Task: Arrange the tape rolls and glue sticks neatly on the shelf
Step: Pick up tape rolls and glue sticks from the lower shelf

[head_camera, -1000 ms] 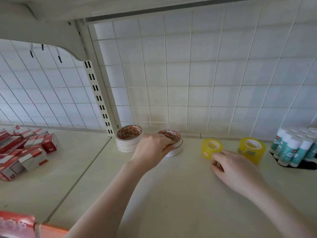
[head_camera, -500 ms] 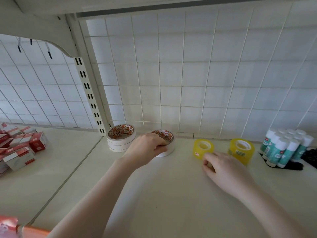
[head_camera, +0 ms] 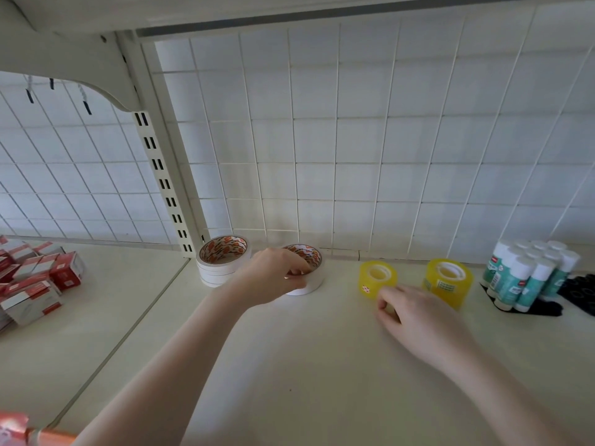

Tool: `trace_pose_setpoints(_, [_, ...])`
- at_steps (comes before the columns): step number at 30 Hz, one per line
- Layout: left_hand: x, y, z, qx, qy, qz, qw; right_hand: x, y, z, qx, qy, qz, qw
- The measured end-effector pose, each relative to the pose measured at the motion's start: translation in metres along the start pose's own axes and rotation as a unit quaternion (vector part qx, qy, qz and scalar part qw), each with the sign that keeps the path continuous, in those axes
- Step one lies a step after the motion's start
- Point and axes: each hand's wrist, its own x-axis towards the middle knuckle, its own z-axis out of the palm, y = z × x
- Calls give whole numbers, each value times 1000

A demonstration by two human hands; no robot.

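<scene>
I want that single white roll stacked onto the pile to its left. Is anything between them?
Nothing visible. The left hand grips the single white tape roll, and only a narrow strip of bare shelf separates it from the white stack. The stack's top is uncovered. The yellow rolls sit on the other side.

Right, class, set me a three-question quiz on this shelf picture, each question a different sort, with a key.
1. True or false: the left hand grips a yellow roll.
2. How many yellow rolls stand on the shelf?
3. The glue sticks stand at the shelf's: A) left B) middle C) right.

Key:
1. False: it grips the single white roll beside the white stack.
2. Two; the right hand is at the smaller one.
3. C
</scene>
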Motion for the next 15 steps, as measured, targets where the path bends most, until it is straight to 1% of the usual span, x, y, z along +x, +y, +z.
trace_pose_setpoints(6, [0,1,-3,-19,-18,-23,999,-1,0,-1,4,-6,8,1000])
trace_pose_setpoints(11, [0,0,-4,-40,-11,-19,999,-3,-1,-3,15,1,7,1000])
trace_pose_setpoints(13, [-2,3,-4,-14,-12,-15,1000,-2,-1,-4,11,-2,5,1000])
trace_pose_setpoints(15, [-6,6,-3,47,-7,1,999,-4,1,-6,8,-17,-1,1000])
